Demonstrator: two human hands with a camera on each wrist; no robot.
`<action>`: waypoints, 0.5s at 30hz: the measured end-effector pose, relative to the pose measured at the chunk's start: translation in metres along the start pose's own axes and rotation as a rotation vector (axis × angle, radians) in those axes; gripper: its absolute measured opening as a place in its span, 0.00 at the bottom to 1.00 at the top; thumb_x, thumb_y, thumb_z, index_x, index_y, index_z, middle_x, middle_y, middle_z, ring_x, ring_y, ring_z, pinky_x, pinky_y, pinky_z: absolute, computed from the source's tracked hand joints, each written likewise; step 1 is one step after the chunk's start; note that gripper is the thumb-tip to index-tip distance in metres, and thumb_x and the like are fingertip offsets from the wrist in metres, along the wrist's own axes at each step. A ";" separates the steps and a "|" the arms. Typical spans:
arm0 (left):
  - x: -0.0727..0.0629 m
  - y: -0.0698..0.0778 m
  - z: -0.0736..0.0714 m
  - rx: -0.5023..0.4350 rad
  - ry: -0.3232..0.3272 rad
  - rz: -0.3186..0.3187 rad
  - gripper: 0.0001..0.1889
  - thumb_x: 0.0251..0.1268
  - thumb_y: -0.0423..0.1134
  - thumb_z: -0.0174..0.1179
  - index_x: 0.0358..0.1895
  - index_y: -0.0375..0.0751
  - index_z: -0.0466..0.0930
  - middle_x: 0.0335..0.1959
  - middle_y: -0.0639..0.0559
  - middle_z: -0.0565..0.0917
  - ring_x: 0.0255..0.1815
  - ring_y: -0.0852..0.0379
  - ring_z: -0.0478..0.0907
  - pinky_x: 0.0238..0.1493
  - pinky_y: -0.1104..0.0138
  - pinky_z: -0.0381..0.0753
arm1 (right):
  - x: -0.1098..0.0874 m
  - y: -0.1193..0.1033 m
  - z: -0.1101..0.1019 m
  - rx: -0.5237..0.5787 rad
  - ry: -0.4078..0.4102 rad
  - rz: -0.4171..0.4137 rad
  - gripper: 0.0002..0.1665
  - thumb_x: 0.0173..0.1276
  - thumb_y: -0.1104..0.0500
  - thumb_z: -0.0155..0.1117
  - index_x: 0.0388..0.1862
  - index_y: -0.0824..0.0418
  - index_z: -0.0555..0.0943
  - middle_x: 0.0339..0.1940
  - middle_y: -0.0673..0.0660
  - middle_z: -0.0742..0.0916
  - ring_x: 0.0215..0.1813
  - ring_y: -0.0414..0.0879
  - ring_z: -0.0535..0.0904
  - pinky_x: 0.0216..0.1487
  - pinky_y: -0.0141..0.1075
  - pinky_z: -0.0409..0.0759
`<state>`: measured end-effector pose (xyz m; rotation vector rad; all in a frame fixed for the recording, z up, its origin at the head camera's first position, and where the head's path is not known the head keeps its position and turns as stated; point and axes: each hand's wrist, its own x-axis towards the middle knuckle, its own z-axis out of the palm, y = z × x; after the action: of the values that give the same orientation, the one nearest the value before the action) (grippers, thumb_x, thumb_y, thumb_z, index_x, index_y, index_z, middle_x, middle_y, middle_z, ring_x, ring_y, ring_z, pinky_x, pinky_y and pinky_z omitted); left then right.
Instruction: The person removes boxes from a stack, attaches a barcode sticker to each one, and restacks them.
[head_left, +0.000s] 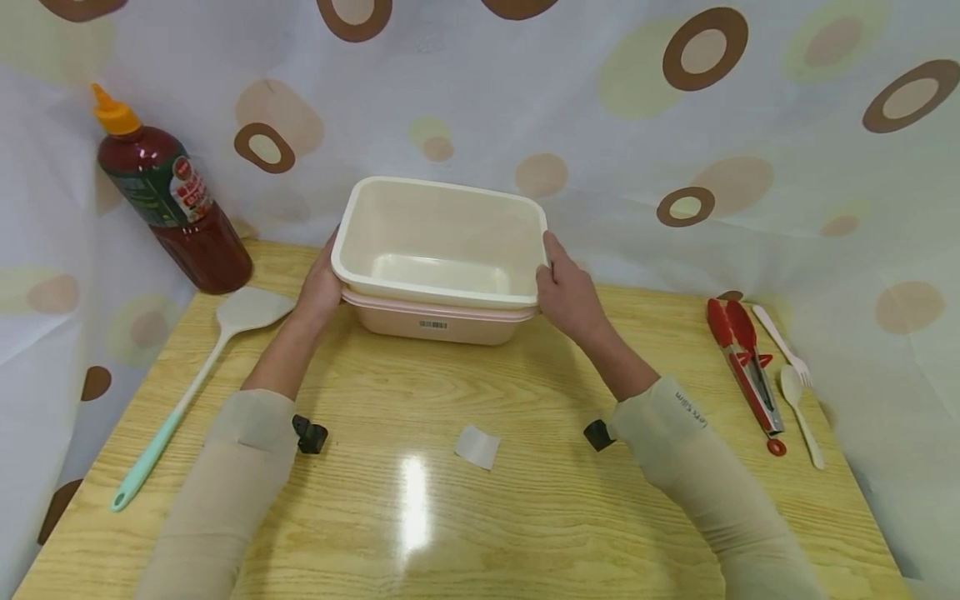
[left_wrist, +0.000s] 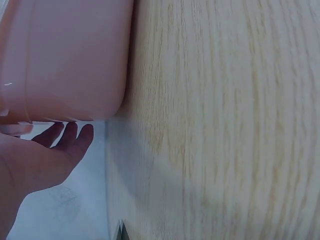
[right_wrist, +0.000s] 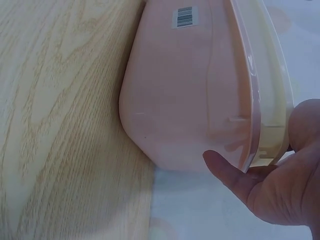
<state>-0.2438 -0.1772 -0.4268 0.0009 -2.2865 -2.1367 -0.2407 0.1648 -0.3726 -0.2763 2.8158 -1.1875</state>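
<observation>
A cream plastic basin sits nested in a pink basin at the back of the wooden table, its opening tilted toward me. A barcode label is on the pink basin's front wall. My left hand holds the left end of the stack; in the left wrist view its fingers are bent beside the pink end wall, with their contact at the rim partly hidden. At the right end, my right hand grips the cream basin's rim, one finger pointing down beside the pink wall.
A red sauce bottle and a spatula with a mint handle are at left. Red tongs, a pink fork and a cream spoon lie at right. A whitish square lies mid-table. Patterned cloth hangs behind.
</observation>
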 end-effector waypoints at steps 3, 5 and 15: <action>-0.001 0.000 0.000 -0.022 -0.002 -0.021 0.26 0.83 0.58 0.32 0.80 0.74 0.49 0.83 0.60 0.55 0.67 0.61 0.64 0.69 0.68 0.62 | -0.001 0.000 0.002 -0.004 0.010 0.007 0.36 0.82 0.55 0.35 0.85 0.53 0.43 0.84 0.58 0.59 0.68 0.56 0.75 0.56 0.48 0.79; -0.001 0.000 -0.002 -0.016 -0.010 -0.042 0.26 0.82 0.61 0.32 0.80 0.77 0.49 0.80 0.57 0.59 0.56 0.61 0.70 0.57 0.70 0.69 | -0.001 0.000 0.003 0.001 0.013 0.014 0.36 0.82 0.54 0.34 0.85 0.54 0.43 0.83 0.59 0.60 0.51 0.55 0.82 0.44 0.43 0.80; -0.004 -0.001 -0.010 0.031 -0.101 -0.106 0.29 0.78 0.67 0.34 0.79 0.82 0.46 0.79 0.55 0.60 0.58 0.56 0.72 0.56 0.59 0.75 | -0.001 0.002 0.006 -0.010 0.050 -0.004 0.36 0.82 0.54 0.34 0.85 0.56 0.45 0.83 0.58 0.60 0.36 0.54 0.77 0.42 0.44 0.77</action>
<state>-0.2402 -0.1875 -0.4273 0.0154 -2.4279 -2.1986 -0.2392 0.1623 -0.3785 -0.2556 2.8659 -1.1986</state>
